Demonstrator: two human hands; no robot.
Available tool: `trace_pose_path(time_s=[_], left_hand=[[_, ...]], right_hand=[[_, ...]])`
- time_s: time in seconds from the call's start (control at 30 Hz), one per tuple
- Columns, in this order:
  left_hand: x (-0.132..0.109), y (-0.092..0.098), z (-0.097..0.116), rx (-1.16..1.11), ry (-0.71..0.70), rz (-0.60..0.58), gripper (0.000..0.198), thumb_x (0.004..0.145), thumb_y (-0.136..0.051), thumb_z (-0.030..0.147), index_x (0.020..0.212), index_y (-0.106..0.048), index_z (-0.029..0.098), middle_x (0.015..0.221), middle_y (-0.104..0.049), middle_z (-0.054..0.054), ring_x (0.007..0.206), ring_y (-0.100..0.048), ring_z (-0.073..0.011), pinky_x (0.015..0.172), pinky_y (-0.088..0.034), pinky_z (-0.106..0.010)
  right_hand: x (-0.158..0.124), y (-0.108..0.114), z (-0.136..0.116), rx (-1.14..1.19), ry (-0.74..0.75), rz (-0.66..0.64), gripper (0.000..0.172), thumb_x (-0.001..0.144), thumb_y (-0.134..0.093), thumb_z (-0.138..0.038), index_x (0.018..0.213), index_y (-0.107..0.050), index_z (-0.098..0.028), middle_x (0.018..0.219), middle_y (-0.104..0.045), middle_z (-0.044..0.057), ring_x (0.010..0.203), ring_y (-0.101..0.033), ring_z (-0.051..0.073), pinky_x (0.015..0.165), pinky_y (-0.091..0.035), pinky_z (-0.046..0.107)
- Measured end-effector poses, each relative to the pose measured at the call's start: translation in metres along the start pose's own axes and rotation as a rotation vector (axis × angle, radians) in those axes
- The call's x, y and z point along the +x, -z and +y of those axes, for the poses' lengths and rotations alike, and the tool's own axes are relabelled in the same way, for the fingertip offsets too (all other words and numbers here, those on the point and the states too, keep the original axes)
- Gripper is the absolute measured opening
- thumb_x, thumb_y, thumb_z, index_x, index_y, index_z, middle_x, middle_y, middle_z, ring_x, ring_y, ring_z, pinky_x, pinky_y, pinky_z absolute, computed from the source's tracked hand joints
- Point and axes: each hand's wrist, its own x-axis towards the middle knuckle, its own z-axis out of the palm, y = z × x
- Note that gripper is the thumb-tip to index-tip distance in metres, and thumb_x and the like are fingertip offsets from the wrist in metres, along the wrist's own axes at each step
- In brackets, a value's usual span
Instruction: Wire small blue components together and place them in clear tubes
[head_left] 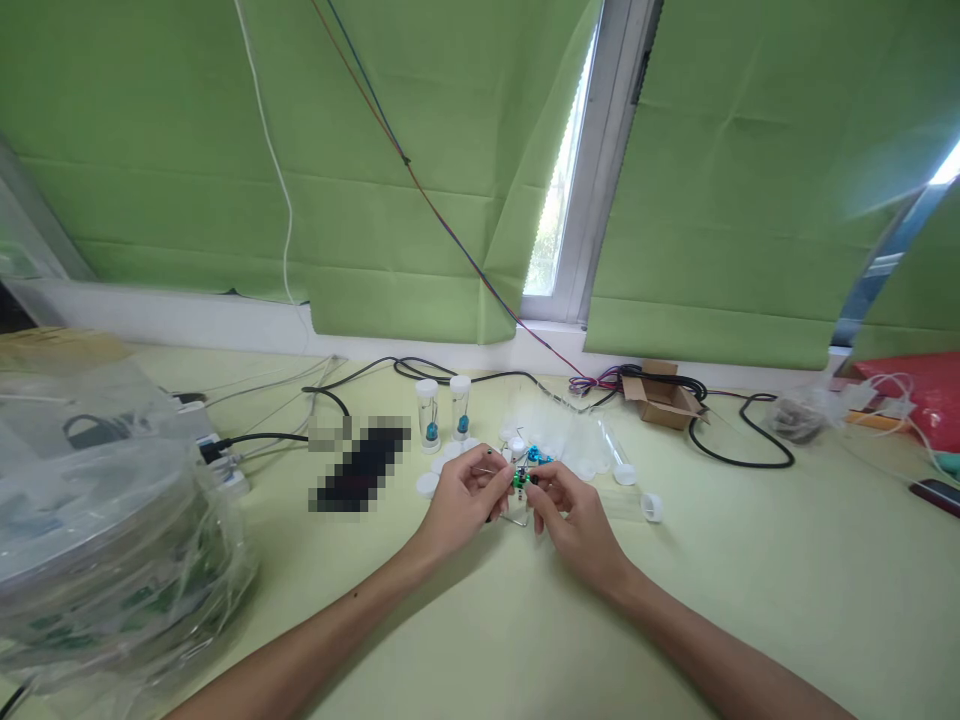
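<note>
Head view: left hand (471, 490) and right hand (576, 508) pinch a small green part (519, 482), long axis unclear; tabletop (517, 630) spreads below.

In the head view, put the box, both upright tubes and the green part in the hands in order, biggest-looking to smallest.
1. Box
2. Left tube and right tube: too alike to rank
3. Green part, partly covered

Location read as a small-assembly workspace, home or office undetermined: plain tabletop (465, 640) below a window (553, 240) with green blinds (450, 120); on it were black cables (750, 465), an open cardboard box (660, 403) and capped clear tubes (460, 408); a small green part (519, 481) was handheld.
</note>
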Motion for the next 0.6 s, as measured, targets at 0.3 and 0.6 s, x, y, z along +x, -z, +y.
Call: trace_pose_path(time_s=[0.3,0.6], left_hand=[[0.0007,-0.0004,-0.0013,0.02,-0.007,-0.007,0.026,0.084,-0.064,0.039,0.076,-0.054,0.017,0.061,-0.056,0.003,0.045,-0.049,-0.008,0.044,-0.039,-0.021],[0.0012,0.0013,-0.0019,0.021,-0.011,0.017,0.025,0.085,-0.064,0.039,0.078,-0.054,0.017,0.059,-0.056,0.003,0.045,-0.049,-0.0085,0.043,-0.039,-0.021]], right_hand=[[0.0013,-0.0015,0.0037,-0.031,-0.02,-0.001,0.032,0.097,-0.043,-0.044,0.082,-0.055,-0.019,0.063,-0.057,-0.001,0.047,-0.052,0.011,0.048,-0.042,0.024],[0.0008,-0.0011,0.0025,-0.017,-0.004,0.018,0.022,0.094,-0.051,-0.041,0.094,-0.056,-0.019,0.069,-0.058,-0.001,0.05,-0.056,0.012,0.048,-0.043,0.023]])
